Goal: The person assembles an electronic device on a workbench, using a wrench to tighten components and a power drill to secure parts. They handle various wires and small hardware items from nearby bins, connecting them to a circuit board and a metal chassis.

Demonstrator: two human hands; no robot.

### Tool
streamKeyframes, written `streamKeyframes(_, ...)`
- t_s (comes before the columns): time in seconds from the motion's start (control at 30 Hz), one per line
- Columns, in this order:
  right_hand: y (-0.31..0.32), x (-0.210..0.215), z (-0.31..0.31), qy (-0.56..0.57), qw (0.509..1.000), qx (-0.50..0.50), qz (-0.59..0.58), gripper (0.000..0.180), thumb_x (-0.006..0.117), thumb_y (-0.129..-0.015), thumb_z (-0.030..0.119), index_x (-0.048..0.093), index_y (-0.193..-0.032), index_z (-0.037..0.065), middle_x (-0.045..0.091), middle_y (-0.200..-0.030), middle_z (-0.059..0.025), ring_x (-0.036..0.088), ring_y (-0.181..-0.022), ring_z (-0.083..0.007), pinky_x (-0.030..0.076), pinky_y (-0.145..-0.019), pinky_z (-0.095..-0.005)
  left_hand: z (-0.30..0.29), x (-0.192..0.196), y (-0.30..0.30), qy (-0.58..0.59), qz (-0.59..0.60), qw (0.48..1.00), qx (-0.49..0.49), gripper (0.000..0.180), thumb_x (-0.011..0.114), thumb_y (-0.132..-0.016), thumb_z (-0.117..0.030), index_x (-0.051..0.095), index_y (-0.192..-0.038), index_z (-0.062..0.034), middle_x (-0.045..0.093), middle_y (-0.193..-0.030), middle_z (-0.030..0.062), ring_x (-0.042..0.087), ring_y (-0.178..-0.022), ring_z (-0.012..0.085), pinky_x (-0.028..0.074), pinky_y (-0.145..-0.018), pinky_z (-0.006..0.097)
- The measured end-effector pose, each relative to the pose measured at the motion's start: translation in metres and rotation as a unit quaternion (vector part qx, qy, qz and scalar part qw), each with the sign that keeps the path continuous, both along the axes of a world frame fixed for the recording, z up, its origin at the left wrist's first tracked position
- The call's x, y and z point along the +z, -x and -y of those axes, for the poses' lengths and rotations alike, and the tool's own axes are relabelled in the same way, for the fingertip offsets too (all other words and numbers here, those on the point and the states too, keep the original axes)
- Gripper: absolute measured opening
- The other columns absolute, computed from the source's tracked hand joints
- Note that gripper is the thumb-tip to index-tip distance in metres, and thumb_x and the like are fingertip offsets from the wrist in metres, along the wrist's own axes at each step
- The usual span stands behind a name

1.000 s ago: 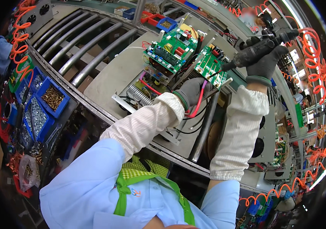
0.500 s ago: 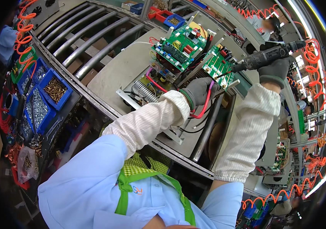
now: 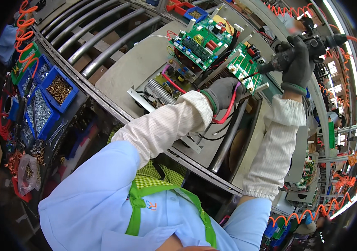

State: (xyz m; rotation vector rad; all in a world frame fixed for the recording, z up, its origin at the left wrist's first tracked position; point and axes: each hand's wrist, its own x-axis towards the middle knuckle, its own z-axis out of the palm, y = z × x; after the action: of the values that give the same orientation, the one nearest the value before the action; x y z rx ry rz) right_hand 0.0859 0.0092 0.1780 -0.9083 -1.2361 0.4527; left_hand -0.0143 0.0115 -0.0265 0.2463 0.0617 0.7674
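My right hand (image 3: 298, 62), in a dark grey glove, is wrapped round a black power screwdriver (image 3: 279, 61). Its thin bit points left, and the tip comes close to the fingers of my left hand (image 3: 223, 94) at the edge of a green circuit board (image 3: 245, 69). That gloved left hand is closed on a red cable (image 3: 230, 109) with a purple sleeve at its end; the fingertips are partly hidden. A second, larger green board (image 3: 203, 45) stands beyond it. Both boards belong to an assembly on a grey metal plate (image 3: 122, 77), with a coiled metal-grey part (image 3: 160, 92) at its near left.
The plate rests on a conveyor of metal rollers (image 3: 103, 44). Blue bins of screws and fasteners (image 3: 61, 90) stand at the left, beside a wrench (image 3: 57, 133). Small red and blue trays (image 3: 196, 15) sit at the back. Orange coiled air hoses (image 3: 27, 31) hang on both sides.
My right hand has shifted its grip on the screwdriver, with the fingers now over its top. My left hand stays at the cable; the whole view has shifted slightly.
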Motion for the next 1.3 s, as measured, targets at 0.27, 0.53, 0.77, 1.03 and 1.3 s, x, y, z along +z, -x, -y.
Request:
streamKeyframes(0.27, 0.005, -0.006, 0.003, -0.008, 0.999, -0.029, -0.014, 0.031, 0.064, -0.083, 0.02, 0.064, -0.102, -0.004, 0.067, -0.085, -0.014, 0.066, -0.069, -0.0214, 0.055, -0.064, -0.0328, 0.005, 0.002, 0.007, -0.007, 0.014, 0.999, 0.045, 0.02, 0.044, -0.096, -0.012, 0.057, -0.107, -0.0022, 0.063, -0.093, 0.0069, 0.061, -0.082, 0.0126, 0.053, -0.07, 0.024)
streamKeyframes(0.53, 0.011, -0.007, -0.003, -0.023, 0.998, -0.062, -0.005, 0.028, 0.069, -0.08, 0.02, 0.065, -0.095, -0.003, 0.066, -0.074, -0.0117, 0.065, -0.062, -0.019, 0.052, -0.056, -0.0291, 0.032, 0.022, 0.044, -0.628, -0.395, 0.576, 0.344, 0.023, 0.057, -0.084, -0.002, 0.063, -0.106, -0.0025, 0.059, -0.101, 0.0103, 0.061, -0.089, 0.0205, 0.051, -0.077, 0.031)
streamKeyframes(0.77, 0.013, -0.005, -0.001, -0.008, 0.997, -0.067, 0.032, 0.027, 0.067, -0.082, 0.02, 0.064, -0.094, -0.003, 0.065, -0.071, -0.0112, 0.061, -0.057, -0.0164, 0.049, -0.053, -0.0272, 0.033, 0.021, 0.037, -0.603, -0.384, 0.605, 0.351, 0.029, 0.063, -0.078, 0.002, 0.065, -0.107, -0.0022, 0.059, -0.1, 0.0116, 0.062, -0.086, 0.0255, 0.053, -0.076, 0.033)
streamKeyframes(1.03, 0.019, -0.006, -0.001, 0.013, 0.998, -0.054, 0.007, 0.028, 0.069, -0.078, 0.019, 0.063, -0.094, -0.003, 0.064, -0.072, -0.0111, 0.062, -0.058, -0.0178, 0.05, -0.053, -0.0273, 0.061, 0.022, 0.059, -0.257, -0.183, 0.949, 0.019, 0.045, 0.041, -0.098, -0.045, 0.057, -0.098, -0.0027, 0.063, -0.085, 0.0082, 0.063, -0.085, 0.0142, 0.051, -0.078, 0.03)
streamKeyframes(1.3, 0.004, -0.009, -0.003, 0.012, 0.998, -0.053, 0.015, 0.03, 0.067, -0.081, 0.021, 0.065, -0.095, -0.006, 0.066, -0.076, -0.0114, 0.063, -0.062, -0.0162, 0.05, -0.059, -0.0267, 0.082, -0.041, 0.084, -0.599, -0.308, 0.717, 0.18, 0.063, 0.033, -0.095, -0.062, 0.058, -0.103, -0.0042, 0.06, -0.09, 0.0137, 0.06, -0.087, 0.031, 0.046, -0.075, 0.039)
